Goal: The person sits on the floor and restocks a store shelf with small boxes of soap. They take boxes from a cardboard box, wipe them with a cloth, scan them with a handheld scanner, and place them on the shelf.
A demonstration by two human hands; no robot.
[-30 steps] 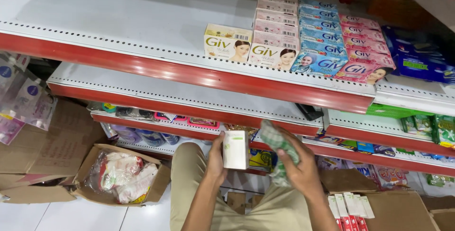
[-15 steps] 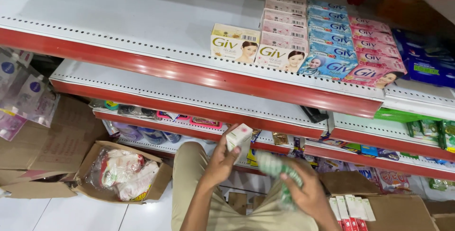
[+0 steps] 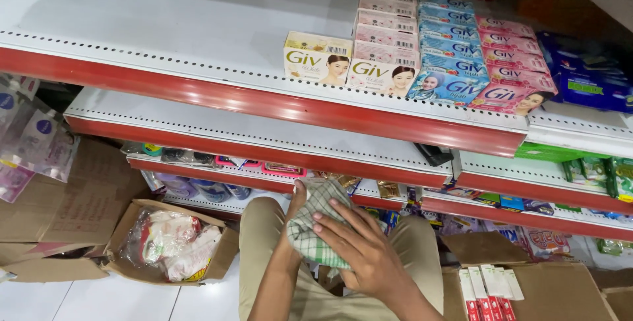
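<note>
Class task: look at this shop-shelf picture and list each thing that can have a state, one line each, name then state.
Checked cloth: pressed between both hands.
Right hand: flat on the cloth.
Left hand: mostly hidden behind the cloth.
Soap boxes: closed, in rows on the top shelf.
Cardboard box: open, holding packets.
Box of red-and-white cartons: open.

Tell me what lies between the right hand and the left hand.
A green-and-white checked cloth, pressed by the right hand over the left hand, in the head view.
</note>
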